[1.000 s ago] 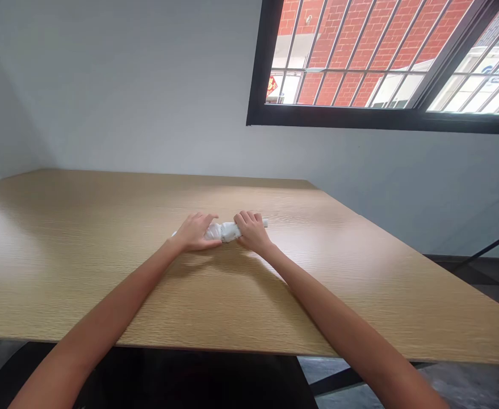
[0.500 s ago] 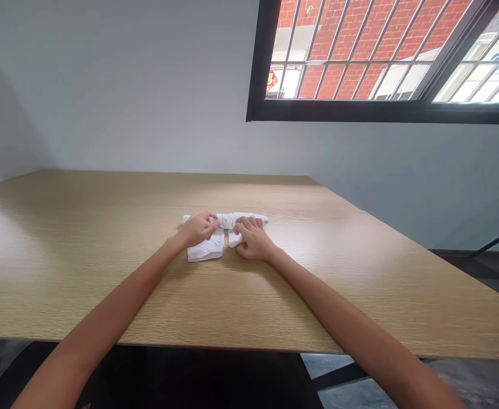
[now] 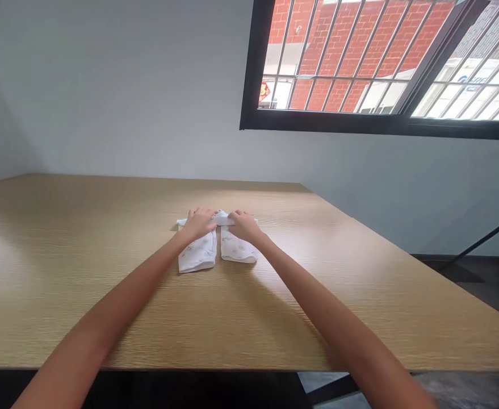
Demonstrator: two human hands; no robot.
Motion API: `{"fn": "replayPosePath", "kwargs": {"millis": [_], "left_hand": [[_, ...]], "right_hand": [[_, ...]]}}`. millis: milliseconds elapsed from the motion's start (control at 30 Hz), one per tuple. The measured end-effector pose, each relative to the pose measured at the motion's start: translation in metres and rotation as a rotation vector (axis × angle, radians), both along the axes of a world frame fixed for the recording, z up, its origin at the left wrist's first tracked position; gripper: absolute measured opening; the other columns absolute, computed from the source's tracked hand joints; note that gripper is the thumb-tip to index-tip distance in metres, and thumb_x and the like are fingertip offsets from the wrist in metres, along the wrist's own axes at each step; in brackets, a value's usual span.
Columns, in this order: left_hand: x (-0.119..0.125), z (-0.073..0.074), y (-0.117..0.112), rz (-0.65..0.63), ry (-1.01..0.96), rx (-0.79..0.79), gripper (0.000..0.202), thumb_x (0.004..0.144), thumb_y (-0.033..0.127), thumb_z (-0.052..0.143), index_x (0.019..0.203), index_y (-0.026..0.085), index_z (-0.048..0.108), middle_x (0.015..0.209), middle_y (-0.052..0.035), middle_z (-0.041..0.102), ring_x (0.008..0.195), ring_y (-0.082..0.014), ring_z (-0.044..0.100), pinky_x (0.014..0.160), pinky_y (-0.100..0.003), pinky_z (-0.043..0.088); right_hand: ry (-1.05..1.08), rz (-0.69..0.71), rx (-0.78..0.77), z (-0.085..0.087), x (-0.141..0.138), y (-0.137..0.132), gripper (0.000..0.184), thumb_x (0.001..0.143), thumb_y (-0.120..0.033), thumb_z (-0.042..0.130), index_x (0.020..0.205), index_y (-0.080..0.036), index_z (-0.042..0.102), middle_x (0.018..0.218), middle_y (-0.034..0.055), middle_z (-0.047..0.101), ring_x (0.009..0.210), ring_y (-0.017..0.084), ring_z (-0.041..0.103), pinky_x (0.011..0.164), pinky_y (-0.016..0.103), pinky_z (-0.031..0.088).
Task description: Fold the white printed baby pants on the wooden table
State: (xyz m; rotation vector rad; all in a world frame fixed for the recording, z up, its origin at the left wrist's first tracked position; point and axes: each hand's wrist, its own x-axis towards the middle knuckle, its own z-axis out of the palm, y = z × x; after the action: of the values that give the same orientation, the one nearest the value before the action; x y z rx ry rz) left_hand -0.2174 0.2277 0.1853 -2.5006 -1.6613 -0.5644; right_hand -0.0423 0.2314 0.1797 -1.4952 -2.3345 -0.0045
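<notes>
My left hand (image 3: 198, 223) and right hand (image 3: 243, 225) press, fingers loosely spread, on the soft white printed cotton garment (image 3: 197, 254), its two flat strips running toward me across the wood-grain table (image 3: 83, 255).

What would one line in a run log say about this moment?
left hand: on white cloth | right hand: on white cloth | cloth: two printed strips side by side | surface: wooden table

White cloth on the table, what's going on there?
A person has both hands on a white printed cloth lying on a light wooden table. The left hand and right hand rest along its far edge. Its two long halves lie side by side, with a narrow gap between them.
</notes>
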Motion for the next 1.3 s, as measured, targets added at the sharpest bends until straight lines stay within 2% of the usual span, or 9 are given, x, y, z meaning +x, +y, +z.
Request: {"fn": "replayPosePath", "kwargs": {"millis": [133, 300, 500, 600, 700, 867, 967, 1067, 1300], "left_hand": [[0.01, 0.004, 0.031, 0.008, 0.049, -0.126, 0.045, 0.065, 0.018, 0.056, 0.109, 0.025, 0.051, 0.105, -0.0049, 0.061, 0.1, -0.0262, 0.05, 0.089, -0.04, 0.03], [0.001, 0.005, 0.028, 0.02, 0.043, -0.229, 0.042, 0.061, 0.016, 0.055, 0.102, 0.023, 0.053, 0.089, -0.0027, 0.064, 0.088, -0.0242, 0.057, 0.085, -0.038, 0.033], [-0.021, 0.036, 0.005, 0.015, -0.082, -0.351, 0.046, 0.071, 0.038, 0.046, 0.114, 0.02, 0.044, 0.089, -0.0047, 0.063, 0.073, -0.0208, 0.059, 0.057, -0.027, 0.042], [-0.032, 0.052, -0.002, -0.045, -0.101, -0.458, 0.038, 0.074, 0.04, 0.04, 0.108, 0.024, 0.051, 0.095, -0.0013, 0.063, 0.072, -0.0174, 0.06, 0.053, -0.023, 0.042], [-0.041, 0.058, -0.01, -0.027, -0.071, -0.5, 0.039, 0.071, 0.043, 0.045, 0.102, 0.022, 0.057, 0.096, -0.0034, 0.063, 0.072, -0.0191, 0.06, 0.054, -0.024, 0.042], [-0.041, 0.042, -0.03, -0.019, -0.049, -0.409, 0.05, 0.072, 0.045, 0.045, 0.114, 0.019, 0.049, 0.112, -0.0094, 0.056, 0.09, -0.0216, 0.056, 0.067, -0.026, 0.043], [-0.033, 0.025, -0.04, -0.118, -0.012, -0.418, 0.035, 0.065, 0.039, 0.055, 0.097, 0.023, 0.057, 0.096, -0.0034, 0.062, 0.082, -0.0203, 0.056, 0.064, -0.024, 0.041], [-0.029, 0.013, -0.044, -0.137, -0.013, -0.381, 0.02, 0.065, 0.026, 0.05, 0.083, 0.021, 0.058, 0.083, -0.0027, 0.062, 0.074, -0.0202, 0.055, 0.061, -0.025, 0.038], [-0.038, 0.016, -0.033, -0.064, -0.143, -0.382, 0.035, 0.077, 0.031, 0.034, 0.105, 0.02, 0.052, 0.081, -0.002, 0.062, 0.07, -0.0178, 0.059, 0.055, -0.024, 0.041]], "right_hand": [[-0.028, -0.011, -0.025, -0.008, -0.005, 0.023, 0.054, 0.071, -0.018, 0.056, 0.123, -0.019, 0.042, 0.12, 0.011, 0.048, 0.111, 0.028, 0.04, 0.086, 0.038, 0.033], [0.007, 0.0, -0.083, -0.009, 0.003, 0.026, 0.042, 0.077, -0.007, 0.04, 0.118, -0.014, 0.046, 0.107, 0.0118, 0.056, 0.09, 0.021, 0.053, 0.072, 0.028, 0.038], [0.202, 0.054, -0.133, 0.039, 0.016, 0.0, 0.037, 0.08, -0.01, 0.034, 0.116, -0.016, 0.043, 0.08, 0.0042, 0.059, 0.065, 0.013, 0.053, 0.054, 0.02, 0.036], [0.331, 0.091, -0.379, 0.063, 0.024, -0.013, 0.033, 0.08, -0.016, 0.038, 0.112, -0.019, 0.046, 0.077, 0.0019, 0.058, 0.059, 0.011, 0.052, 0.05, 0.02, 0.036], [0.124, 0.042, -0.552, 0.073, 0.031, -0.017, 0.028, 0.077, -0.017, 0.045, 0.103, -0.017, 0.056, 0.073, 0.0045, 0.06, 0.057, 0.014, 0.053, 0.05, 0.023, 0.038], [0.025, 0.094, -0.35, 0.052, 0.032, -0.025, 0.029, 0.078, -0.027, 0.055, 0.105, -0.019, 0.055, 0.103, 0.0094, 0.056, 0.086, 0.018, 0.054, 0.068, 0.026, 0.041], [-0.074, 0.255, -0.314, 0.034, 0.025, -0.034, 0.046, 0.067, -0.036, 0.066, 0.109, -0.022, 0.053, 0.106, 0.0065, 0.054, 0.094, 0.019, 0.051, 0.068, 0.024, 0.04], [-0.095, 0.291, -0.27, 0.026, 0.018, -0.039, 0.048, 0.067, -0.021, 0.062, 0.112, -0.017, 0.048, 0.101, 0.0079, 0.056, 0.086, 0.018, 0.052, 0.061, 0.022, 0.037], [0.226, 0.195, -0.567, 0.036, 0.022, -0.027, 0.037, 0.082, -0.032, 0.044, 0.117, -0.021, 0.041, 0.078, 0.0019, 0.058, 0.062, 0.013, 0.052, 0.051, 0.02, 0.037]]}}
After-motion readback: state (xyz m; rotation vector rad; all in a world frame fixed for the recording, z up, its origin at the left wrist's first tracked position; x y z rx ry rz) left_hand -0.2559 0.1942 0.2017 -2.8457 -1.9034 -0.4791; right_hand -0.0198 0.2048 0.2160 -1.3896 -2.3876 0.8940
